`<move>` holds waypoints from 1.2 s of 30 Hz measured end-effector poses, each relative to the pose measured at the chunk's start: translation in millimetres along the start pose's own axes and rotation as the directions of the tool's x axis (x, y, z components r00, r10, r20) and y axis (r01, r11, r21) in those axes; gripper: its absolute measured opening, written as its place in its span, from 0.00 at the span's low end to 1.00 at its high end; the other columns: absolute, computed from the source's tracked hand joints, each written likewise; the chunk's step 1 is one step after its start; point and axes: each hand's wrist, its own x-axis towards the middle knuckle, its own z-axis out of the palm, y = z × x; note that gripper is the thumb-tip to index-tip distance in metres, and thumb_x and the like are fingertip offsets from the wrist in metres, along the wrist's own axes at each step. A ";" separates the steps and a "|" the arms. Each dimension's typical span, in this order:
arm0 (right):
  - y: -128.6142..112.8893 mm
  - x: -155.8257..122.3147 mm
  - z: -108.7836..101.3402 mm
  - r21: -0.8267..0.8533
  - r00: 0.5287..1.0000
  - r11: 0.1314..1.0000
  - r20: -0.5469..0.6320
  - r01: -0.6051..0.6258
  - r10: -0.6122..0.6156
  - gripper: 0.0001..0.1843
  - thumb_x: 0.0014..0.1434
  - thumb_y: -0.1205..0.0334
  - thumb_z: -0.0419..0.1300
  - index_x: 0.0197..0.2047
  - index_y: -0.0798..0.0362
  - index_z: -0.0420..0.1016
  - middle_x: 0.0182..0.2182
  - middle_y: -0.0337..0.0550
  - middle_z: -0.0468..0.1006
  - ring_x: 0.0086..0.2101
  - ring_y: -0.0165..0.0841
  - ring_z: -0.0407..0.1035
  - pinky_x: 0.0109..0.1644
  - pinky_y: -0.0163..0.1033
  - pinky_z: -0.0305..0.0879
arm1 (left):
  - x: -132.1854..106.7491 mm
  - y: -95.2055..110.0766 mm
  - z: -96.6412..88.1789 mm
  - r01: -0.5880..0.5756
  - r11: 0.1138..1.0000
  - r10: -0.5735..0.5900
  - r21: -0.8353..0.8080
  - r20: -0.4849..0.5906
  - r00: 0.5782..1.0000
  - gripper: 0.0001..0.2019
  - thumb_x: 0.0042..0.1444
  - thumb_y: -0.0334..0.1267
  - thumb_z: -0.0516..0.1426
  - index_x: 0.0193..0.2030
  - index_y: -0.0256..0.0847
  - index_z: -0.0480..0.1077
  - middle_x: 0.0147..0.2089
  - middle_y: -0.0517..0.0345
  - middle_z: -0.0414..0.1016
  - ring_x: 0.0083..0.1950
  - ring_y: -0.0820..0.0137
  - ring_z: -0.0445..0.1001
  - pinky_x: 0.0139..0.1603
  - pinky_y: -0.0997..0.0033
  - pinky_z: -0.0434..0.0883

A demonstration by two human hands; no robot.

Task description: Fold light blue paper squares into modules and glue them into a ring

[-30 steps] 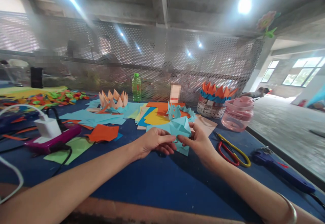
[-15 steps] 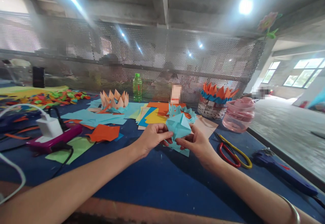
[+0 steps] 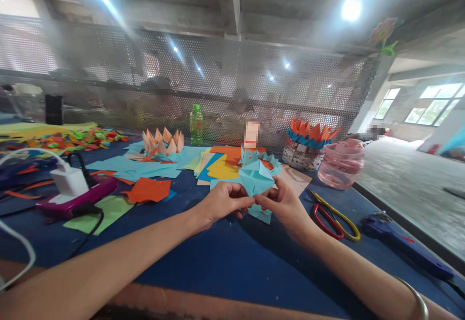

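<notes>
A light blue sheet of folded paper (image 3: 256, 177) is held up between my hands, creased and bent into a raised shape. My left hand (image 3: 227, 201) pinches its lower left edge between thumb and fingers. On the lower right, my right hand (image 3: 281, 201) grips the same paper, the two thumb tips nearly meeting below it. Another light blue sheet (image 3: 262, 215) lies on the table underneath, partly hidden by the hands. Just behind the held piece sits a ring of light blue folded points (image 3: 274, 161).
Red-and-yellow-handled scissors (image 3: 336, 218) and a blue glue gun (image 3: 407, 245) lie at the right. A pink water jug (image 3: 341, 165) and a birch-patterned pot (image 3: 303, 153) stand behind them. At left are a purple power strip (image 3: 76, 199), orange paper (image 3: 149, 190) and a peach paper crown (image 3: 162, 144).
The held paper has gone from a flatter square with a visible cross crease to a more bent, folded shape. My left hand has shifted slightly right, bringing the thumbs closer.
</notes>
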 end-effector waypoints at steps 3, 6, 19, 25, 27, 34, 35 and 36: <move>-2.1 -0.3 0.3 0.002 1.000 1.000 -0.007 0.000 0.000 0.28 0.44 0.56 0.67 0.47 0.53 0.63 0.22 0.34 0.72 0.22 0.26 0.63 0.28 0.32 0.58 | 0.0 -1.7 0.9 -0.009 1.000 0.009 0.021 -0.002 1.000 0.14 0.44 0.45 0.63 0.24 0.36 0.68 0.23 0.62 0.70 0.24 0.76 0.68 0.26 0.75 0.69; -3.8 -1.0 1.3 0.016 1.000 1.000 -0.008 0.002 -0.002 0.27 0.44 0.57 0.67 0.46 0.53 0.64 0.23 0.35 0.73 0.22 0.27 0.64 0.26 0.32 0.59 | -0.2 -1.9 0.8 -0.015 1.000 0.015 0.025 0.003 1.000 0.13 0.45 0.44 0.63 0.24 0.36 0.69 0.22 0.62 0.69 0.24 0.75 0.68 0.26 0.75 0.69; -1.4 -4.6 -0.2 0.088 1.000 0.996 0.027 -0.018 0.015 0.23 0.54 0.54 0.60 0.51 0.51 0.63 0.23 0.38 0.76 0.27 0.31 0.70 0.34 0.36 0.63 | -2.5 8.5 -0.6 0.135 0.989 -0.135 -0.061 0.001 0.991 0.05 0.39 0.35 0.63 0.21 0.35 0.74 0.23 0.56 0.75 0.26 0.73 0.70 0.30 0.75 0.68; 0.7 -5.1 -1.5 0.118 0.999 0.993 0.030 0.008 -0.011 0.24 0.58 0.50 0.56 0.54 0.52 0.61 0.28 0.41 0.77 0.31 0.34 0.72 0.37 0.39 0.65 | -1.9 8.9 -3.8 0.126 0.986 -0.128 -0.105 -0.014 0.992 0.05 0.40 0.34 0.63 0.19 0.36 0.73 0.23 0.57 0.75 0.26 0.74 0.71 0.30 0.75 0.68; -0.1 -5.3 -0.5 0.142 1.000 0.990 -0.002 -0.001 0.001 0.24 0.58 0.50 0.54 0.54 0.51 0.60 0.27 0.41 0.76 0.30 0.34 0.71 0.37 0.40 0.66 | -2.0 8.6 -4.8 0.116 0.987 -0.118 -0.109 -0.013 0.993 0.05 0.41 0.34 0.63 0.20 0.36 0.73 0.24 0.57 0.75 0.27 0.74 0.71 0.30 0.75 0.68; -0.1 -6.6 5.5 0.004 0.998 1.000 0.054 0.012 -0.013 0.17 0.54 0.49 0.60 0.40 0.52 0.69 0.30 0.41 0.73 0.32 0.32 0.68 0.35 0.36 0.65 | -2.1 4.3 -2.1 0.086 0.991 -0.088 -0.099 -0.017 0.996 0.07 0.40 0.37 0.64 0.23 0.35 0.75 0.22 0.59 0.72 0.23 0.75 0.68 0.28 0.75 0.68; 1.0 -6.4 5.6 -0.047 0.998 0.999 0.070 0.008 -0.005 0.16 0.53 0.49 0.61 0.36 0.53 0.70 0.28 0.40 0.73 0.31 0.31 0.67 0.34 0.36 0.64 | -1.9 2.9 -1.4 0.074 0.994 -0.075 -0.084 -0.006 0.997 0.08 0.40 0.38 0.64 0.24 0.34 0.74 0.22 0.59 0.72 0.23 0.75 0.68 0.27 0.75 0.68; 2.3 -6.1 5.4 -0.088 0.997 0.996 0.070 0.000 0.006 0.16 0.53 0.49 0.61 0.33 0.55 0.70 0.26 0.39 0.72 0.29 0.30 0.66 0.34 0.35 0.63 | -1.7 1.7 -0.8 0.064 0.996 -0.063 -0.060 0.011 0.998 0.09 0.41 0.39 0.64 0.25 0.34 0.74 0.23 0.59 0.72 0.24 0.75 0.68 0.27 0.75 0.68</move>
